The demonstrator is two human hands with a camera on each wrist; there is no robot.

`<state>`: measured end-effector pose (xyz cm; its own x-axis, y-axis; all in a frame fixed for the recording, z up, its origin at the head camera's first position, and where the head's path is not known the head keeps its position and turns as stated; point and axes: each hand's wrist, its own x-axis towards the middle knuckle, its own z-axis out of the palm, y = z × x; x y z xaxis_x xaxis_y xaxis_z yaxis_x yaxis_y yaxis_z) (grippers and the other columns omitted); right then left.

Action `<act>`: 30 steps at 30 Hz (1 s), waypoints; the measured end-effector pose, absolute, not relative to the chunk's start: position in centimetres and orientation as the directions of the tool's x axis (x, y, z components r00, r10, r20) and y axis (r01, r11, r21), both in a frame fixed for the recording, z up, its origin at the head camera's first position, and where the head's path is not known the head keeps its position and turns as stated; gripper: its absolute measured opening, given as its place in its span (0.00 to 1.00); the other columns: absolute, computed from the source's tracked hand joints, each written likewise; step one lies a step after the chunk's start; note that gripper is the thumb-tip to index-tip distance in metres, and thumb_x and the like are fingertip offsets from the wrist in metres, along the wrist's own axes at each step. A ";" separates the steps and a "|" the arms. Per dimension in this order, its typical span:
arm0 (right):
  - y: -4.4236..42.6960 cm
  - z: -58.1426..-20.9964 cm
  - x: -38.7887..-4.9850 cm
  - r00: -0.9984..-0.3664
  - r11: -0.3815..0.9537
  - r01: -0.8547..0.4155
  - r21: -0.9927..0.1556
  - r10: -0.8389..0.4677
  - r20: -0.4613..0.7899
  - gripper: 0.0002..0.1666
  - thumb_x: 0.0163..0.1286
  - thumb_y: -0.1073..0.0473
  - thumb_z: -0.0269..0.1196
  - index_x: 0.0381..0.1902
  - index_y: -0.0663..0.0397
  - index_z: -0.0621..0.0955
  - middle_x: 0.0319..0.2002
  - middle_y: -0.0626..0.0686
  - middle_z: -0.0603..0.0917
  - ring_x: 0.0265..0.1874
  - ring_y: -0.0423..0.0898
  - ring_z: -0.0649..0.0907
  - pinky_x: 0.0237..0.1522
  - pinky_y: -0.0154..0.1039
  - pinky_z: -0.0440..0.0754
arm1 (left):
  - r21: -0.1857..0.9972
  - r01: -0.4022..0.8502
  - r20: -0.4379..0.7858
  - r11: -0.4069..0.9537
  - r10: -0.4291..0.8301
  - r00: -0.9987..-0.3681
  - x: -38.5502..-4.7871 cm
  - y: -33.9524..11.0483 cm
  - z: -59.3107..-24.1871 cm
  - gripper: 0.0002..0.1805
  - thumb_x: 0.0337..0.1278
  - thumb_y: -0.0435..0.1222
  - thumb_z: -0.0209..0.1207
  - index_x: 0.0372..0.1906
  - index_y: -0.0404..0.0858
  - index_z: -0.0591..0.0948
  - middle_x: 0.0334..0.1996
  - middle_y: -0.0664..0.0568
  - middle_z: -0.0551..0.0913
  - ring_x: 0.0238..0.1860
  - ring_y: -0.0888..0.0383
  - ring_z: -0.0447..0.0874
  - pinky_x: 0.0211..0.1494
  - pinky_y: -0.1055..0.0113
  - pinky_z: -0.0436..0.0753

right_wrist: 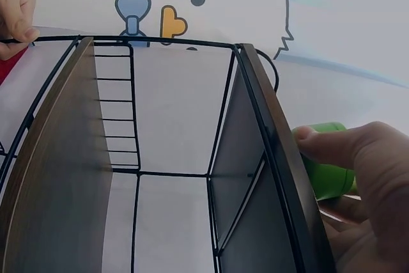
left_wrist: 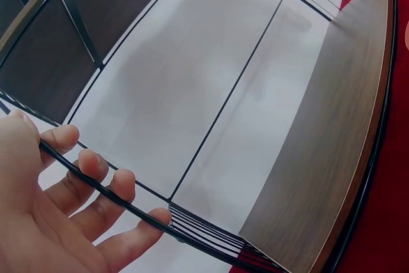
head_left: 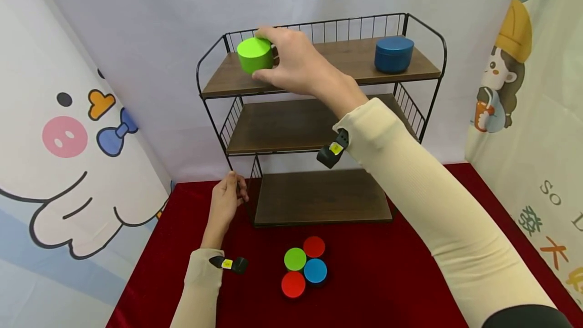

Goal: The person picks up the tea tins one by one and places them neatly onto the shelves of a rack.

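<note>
My right hand [head_left: 298,62] grips a bright green round tin [head_left: 254,56] between thumb and fingers, at the left end of the top board [head_left: 339,57] of a three-tier shelf rack. In the right wrist view the green tin [right_wrist: 329,174] shows just past the board's edge, partly covered by the thumb; whether it touches the board I cannot tell. Lower down, my left hand [head_left: 224,197] holds the rack's black front left post [head_left: 214,128]. The left wrist view shows its fingers bent around that thin rod [left_wrist: 108,192]. A blue round tin [head_left: 393,55] stands at the top board's right end.
In front of the rack, on red cloth [head_left: 364,277], round lidded pieces sit close together: a red one [head_left: 314,246], a green one [head_left: 295,259], a blue one [head_left: 316,271] and another red one [head_left: 293,284]. Wire rails edge the middle board [head_left: 282,125]. Printed curtains hang around.
</note>
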<state>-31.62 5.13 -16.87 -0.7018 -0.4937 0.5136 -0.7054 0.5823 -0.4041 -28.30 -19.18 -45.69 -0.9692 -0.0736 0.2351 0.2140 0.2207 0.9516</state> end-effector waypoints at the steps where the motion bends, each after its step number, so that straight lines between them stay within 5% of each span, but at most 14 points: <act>1: 5.1 -16.9 -31.6 -0.710 0.591 -0.697 -0.405 -0.493 0.503 0.33 0.68 0.56 0.72 0.66 0.59 0.74 0.57 0.55 0.81 0.52 0.44 0.82 0.57 0.32 0.80 | 0.952 0.216 0.236 0.219 -0.073 -0.969 -28.3 -19.2 -45.7 0.35 0.81 0.58 0.36 0.37 0.30 0.76 0.27 0.43 0.75 0.29 0.53 0.78 0.30 0.68 0.80; 20: 5.2 -16.7 -32.1 -0.758 0.624 -0.653 -0.429 -0.527 0.384 0.28 0.69 0.53 0.71 0.62 0.57 0.77 0.51 0.52 0.82 0.51 0.45 0.82 0.56 0.38 0.80 | 0.957 0.208 0.226 0.203 -0.065 -0.972 -28.1 -19.1 -45.4 0.35 0.81 0.58 0.37 0.38 0.29 0.75 0.29 0.45 0.75 0.29 0.52 0.78 0.31 0.67 0.81; 30: 5.1 -16.7 -31.8 -0.748 0.652 -0.663 -0.368 -0.556 0.363 0.25 0.72 0.52 0.66 0.61 0.57 0.76 0.47 0.53 0.80 0.44 0.46 0.76 0.49 0.38 0.76 | 0.954 0.211 0.229 0.212 -0.068 -0.971 -28.0 -19.0 -45.4 0.35 0.80 0.58 0.37 0.38 0.30 0.76 0.29 0.42 0.75 0.29 0.52 0.78 0.31 0.68 0.81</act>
<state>-31.79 5.14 -16.65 -0.7479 -0.5560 0.3625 -0.6630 0.6517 -0.3683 -28.01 -19.03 -45.41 -0.9710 -0.0679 0.2293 0.2105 0.2121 0.9543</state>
